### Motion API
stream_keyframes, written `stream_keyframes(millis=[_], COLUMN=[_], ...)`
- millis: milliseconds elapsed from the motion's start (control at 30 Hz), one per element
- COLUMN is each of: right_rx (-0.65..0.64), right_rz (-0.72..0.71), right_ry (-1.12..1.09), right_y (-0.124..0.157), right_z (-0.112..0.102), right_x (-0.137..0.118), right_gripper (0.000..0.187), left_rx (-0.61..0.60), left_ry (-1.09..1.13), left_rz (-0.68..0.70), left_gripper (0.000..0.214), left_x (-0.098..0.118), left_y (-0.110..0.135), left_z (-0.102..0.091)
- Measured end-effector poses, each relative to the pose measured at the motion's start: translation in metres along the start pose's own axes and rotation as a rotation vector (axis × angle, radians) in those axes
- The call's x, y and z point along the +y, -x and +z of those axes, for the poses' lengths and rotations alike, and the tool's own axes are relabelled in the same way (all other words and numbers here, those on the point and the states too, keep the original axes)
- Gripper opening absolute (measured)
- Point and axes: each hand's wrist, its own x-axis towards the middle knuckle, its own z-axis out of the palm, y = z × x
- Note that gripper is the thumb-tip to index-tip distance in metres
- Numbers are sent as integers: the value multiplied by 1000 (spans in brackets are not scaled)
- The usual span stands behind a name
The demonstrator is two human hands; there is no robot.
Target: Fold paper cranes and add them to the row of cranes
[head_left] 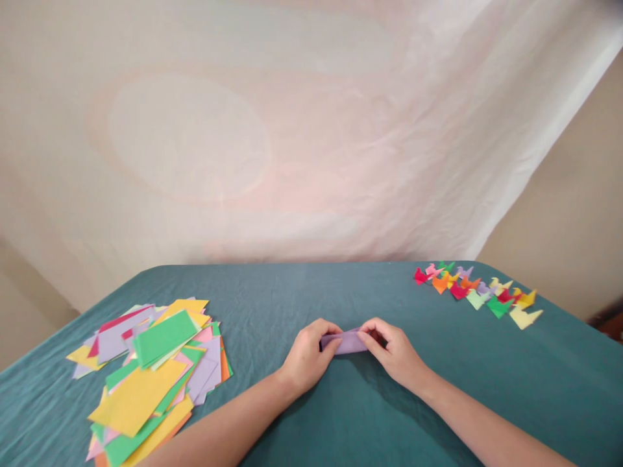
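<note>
A strip of folded purple paper (351, 342) is held level between my two hands, just above the table. My left hand (312, 353) pinches its left end between thumb and fingers. At the other end, my right hand (389, 349) grips the paper the same way, fingertips along the upper edge. The fingers and thumbs cover both ends of the strip, so its full shape is hidden. A shadow lies on the cloth below the right hand.
A loose pile of coloured paper sheets (141, 395) spreads over the left side of the green-covered table (272, 292). Several small folded paper birds (500, 306) stand in rows at the far right. Behind the table hangs a pale cloth (311, 162).
</note>
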Motion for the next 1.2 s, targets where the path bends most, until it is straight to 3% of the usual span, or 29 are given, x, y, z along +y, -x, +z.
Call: stream_keyframes(millis=[300,600,800,967,1200], right_rx=[28,-30,-37,11,-35], right_rz=[-88,-71,-102,-241,-264], right_ry=[-70,-135,-49,119,67], right_y=[1,2,3,1,0], right_z=[-1,2,0,-4,-3], right_x=[1,3,-2,-6,-10], right_gripper=[11,10,8,6,8], left_rx=[-63,-88,-102,-136,-147], left_ry=[55,84,91,92,96], left_rz=[18,16,29,54,57], left_gripper=[14,13,14,17,18], left_x=[-2,-4,-4,-2,0], left_y=[-1,-1,1,0,-1], left_z=[-1,-2,-2,-3,-4])
